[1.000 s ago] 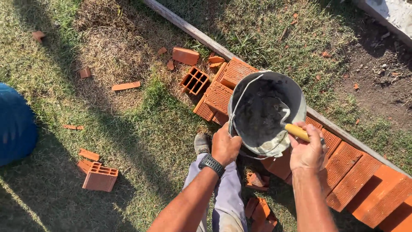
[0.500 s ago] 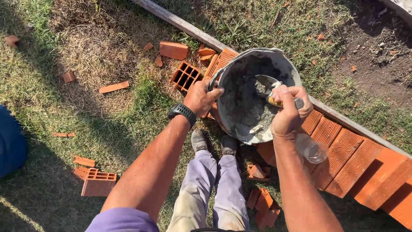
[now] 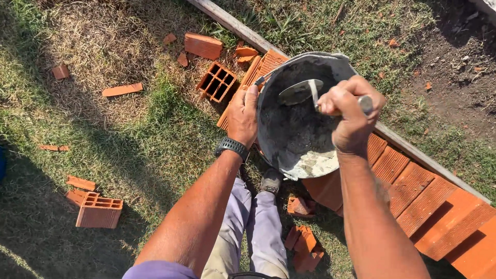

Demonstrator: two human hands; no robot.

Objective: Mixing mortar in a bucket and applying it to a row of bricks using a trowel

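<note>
Tilted further toward the person since a moment ago, the bucket (image 3: 299,124) sits at centre. At nine o'clock the left hand (image 3: 244,114) clasps its rim; at three, the right hand (image 3: 351,116) grips the trowel (image 3: 302,92), scraping mortar inside.

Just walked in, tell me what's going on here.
A person stands on grass beside a row of orange bricks. Their left hand grips the rim of a grey bucket, tilted toward them, with a little pale mortar in the bottom. Their right hand holds a trowel by its handle, blade inside the bucket above the mortar. A hollow brick and broken pieces lie on the grass nearby.
</note>
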